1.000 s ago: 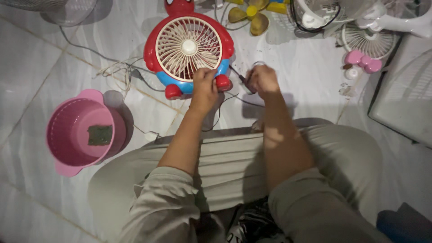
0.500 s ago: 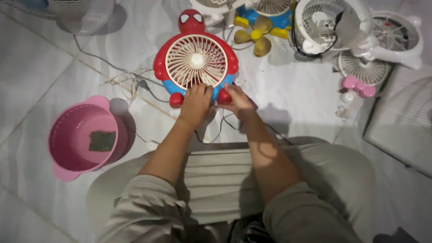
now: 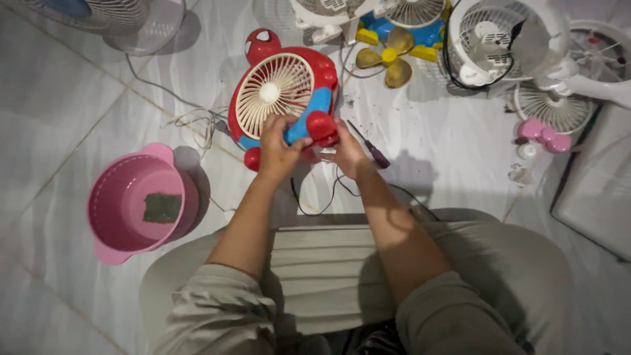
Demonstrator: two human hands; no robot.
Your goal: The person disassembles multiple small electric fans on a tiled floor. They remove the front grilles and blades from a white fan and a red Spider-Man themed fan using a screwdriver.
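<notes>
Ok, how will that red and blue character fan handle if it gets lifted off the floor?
The red and blue character fan is probably light: both hands tilt it easily. Its moulded plastic shell looks stiff. The round body and small red feet suggest it may tip, and its trailing black cord may tug.

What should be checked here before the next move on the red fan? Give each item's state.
1. Left hand grips red fan: ok.
2. Right hand on its red foot: ok.
3. Fan tilted off the floor, not flat: ok.
4. Screwdriver beside right hand, free: ok.
5. Cord clear of wrists: cannot tell.
6. Pink tub clear of arms: ok.
</notes>
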